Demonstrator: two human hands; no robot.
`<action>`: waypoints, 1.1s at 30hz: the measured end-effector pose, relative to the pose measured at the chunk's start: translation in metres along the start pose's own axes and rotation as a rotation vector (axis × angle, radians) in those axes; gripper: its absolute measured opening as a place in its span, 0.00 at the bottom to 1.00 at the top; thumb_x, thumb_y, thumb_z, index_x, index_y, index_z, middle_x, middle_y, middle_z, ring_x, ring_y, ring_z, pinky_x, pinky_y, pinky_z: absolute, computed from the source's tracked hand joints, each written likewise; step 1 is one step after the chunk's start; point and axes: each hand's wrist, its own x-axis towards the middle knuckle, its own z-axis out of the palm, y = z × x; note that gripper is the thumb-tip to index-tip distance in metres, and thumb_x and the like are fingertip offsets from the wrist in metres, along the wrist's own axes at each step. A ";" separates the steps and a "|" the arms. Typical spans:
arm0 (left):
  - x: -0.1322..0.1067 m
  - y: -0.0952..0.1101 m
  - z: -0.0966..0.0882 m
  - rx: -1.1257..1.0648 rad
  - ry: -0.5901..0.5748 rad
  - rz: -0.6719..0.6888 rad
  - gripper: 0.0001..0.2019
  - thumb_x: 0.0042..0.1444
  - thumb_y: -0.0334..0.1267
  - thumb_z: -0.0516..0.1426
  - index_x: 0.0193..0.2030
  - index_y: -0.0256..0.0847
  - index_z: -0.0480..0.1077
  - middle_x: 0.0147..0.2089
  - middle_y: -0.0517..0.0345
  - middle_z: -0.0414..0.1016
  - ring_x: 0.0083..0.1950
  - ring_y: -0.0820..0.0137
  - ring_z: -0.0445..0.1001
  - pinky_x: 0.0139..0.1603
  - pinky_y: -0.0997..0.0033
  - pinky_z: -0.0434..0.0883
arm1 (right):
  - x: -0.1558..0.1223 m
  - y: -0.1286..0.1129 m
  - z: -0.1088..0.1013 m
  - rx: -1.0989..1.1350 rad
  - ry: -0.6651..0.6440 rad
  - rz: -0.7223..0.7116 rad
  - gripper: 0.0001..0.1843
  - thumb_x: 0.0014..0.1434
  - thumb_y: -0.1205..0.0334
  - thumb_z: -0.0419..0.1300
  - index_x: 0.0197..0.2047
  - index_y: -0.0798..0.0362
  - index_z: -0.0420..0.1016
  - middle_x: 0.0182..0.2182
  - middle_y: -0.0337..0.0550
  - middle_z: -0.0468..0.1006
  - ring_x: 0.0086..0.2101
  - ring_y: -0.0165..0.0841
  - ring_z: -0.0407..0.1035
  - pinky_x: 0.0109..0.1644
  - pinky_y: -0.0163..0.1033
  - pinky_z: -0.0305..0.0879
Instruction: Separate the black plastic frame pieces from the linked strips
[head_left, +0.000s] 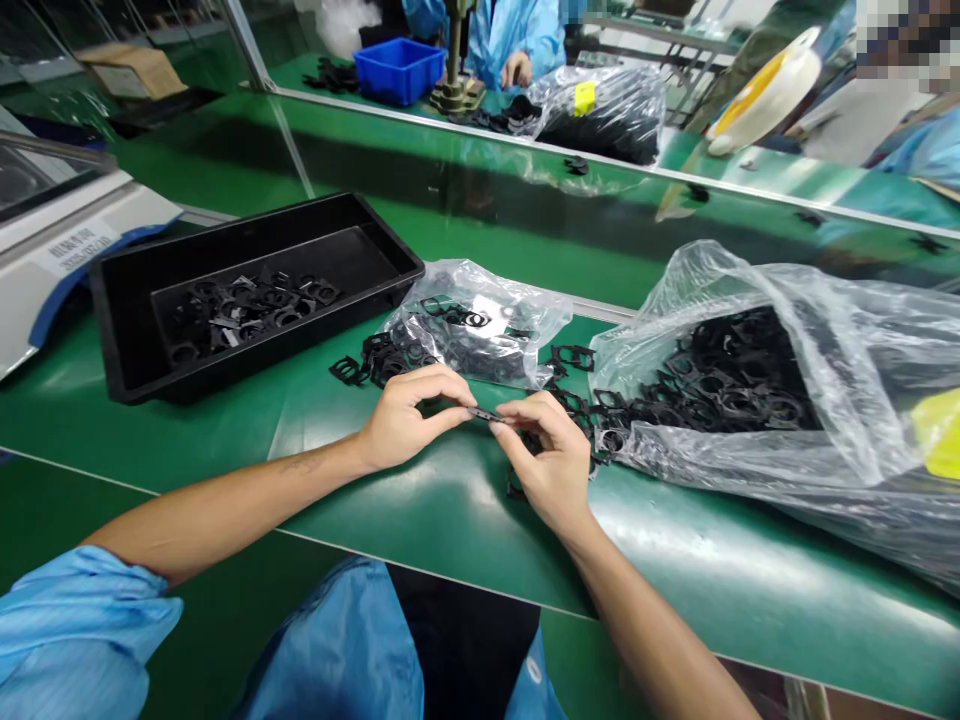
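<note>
Between my two hands, a small dark plastic part [484, 413] is held nearly edge-on above the green table [420, 510]. My left hand [411, 412] pinches its left end with thumb and forefinger. At the other end, my right hand [547, 452] closes thumb and fingers on it. Loose black plastic frames with round openings [574, 357] lie behind and beside my right hand, which hides some of them. Just beyond my hands is a clear plastic bag [495, 330] with similar parts in it, and a small pile of black parts [382, 357] sits at its left.
A black tray [112, 330] of parts stands at the left, near a white machine [67, 250]. To the right lies a large open plastic bag [720, 270] full of black frames. Across the metal-edged divider are a blue bin [400, 72] and a co-worker's hand [516, 70].
</note>
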 end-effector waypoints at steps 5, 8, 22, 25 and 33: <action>-0.001 -0.004 0.003 -0.154 -0.026 -0.335 0.10 0.55 0.42 0.67 0.36 0.36 0.78 0.34 0.56 0.81 0.36 0.71 0.79 0.40 0.73 0.77 | 0.001 0.001 0.000 0.033 -0.047 0.119 0.02 0.62 0.63 0.65 0.37 0.50 0.79 0.35 0.41 0.78 0.33 0.31 0.73 0.39 0.37 0.75; 0.001 -0.007 0.002 -0.243 -0.055 -0.487 0.13 0.51 0.44 0.69 0.34 0.35 0.78 0.32 0.56 0.81 0.34 0.71 0.79 0.40 0.73 0.78 | 0.002 0.003 0.001 0.047 -0.058 0.159 0.04 0.61 0.59 0.65 0.35 0.50 0.78 0.34 0.41 0.78 0.33 0.32 0.74 0.38 0.36 0.76; 0.006 -0.005 0.001 -0.647 -0.119 -0.873 0.23 0.38 0.47 0.76 0.36 0.32 0.81 0.35 0.50 0.85 0.36 0.66 0.84 0.44 0.66 0.81 | 0.006 -0.001 0.002 0.175 -0.051 0.366 0.19 0.56 0.47 0.70 0.28 0.52 0.72 0.22 0.38 0.75 0.24 0.32 0.74 0.32 0.36 0.73; 0.006 -0.005 0.001 -0.685 -0.117 -0.922 0.24 0.36 0.47 0.77 0.36 0.32 0.81 0.34 0.51 0.85 0.34 0.67 0.84 0.42 0.69 0.81 | 0.006 -0.001 0.003 0.195 -0.039 0.374 0.20 0.55 0.46 0.71 0.27 0.51 0.71 0.21 0.37 0.74 0.23 0.31 0.74 0.32 0.36 0.73; 0.007 -0.007 -0.001 -0.669 -0.183 -0.850 0.21 0.40 0.45 0.76 0.36 0.33 0.81 0.35 0.52 0.84 0.35 0.68 0.83 0.44 0.67 0.80 | 0.007 0.000 0.001 0.283 -0.040 0.432 0.23 0.51 0.43 0.73 0.27 0.51 0.70 0.20 0.37 0.74 0.22 0.31 0.72 0.29 0.36 0.71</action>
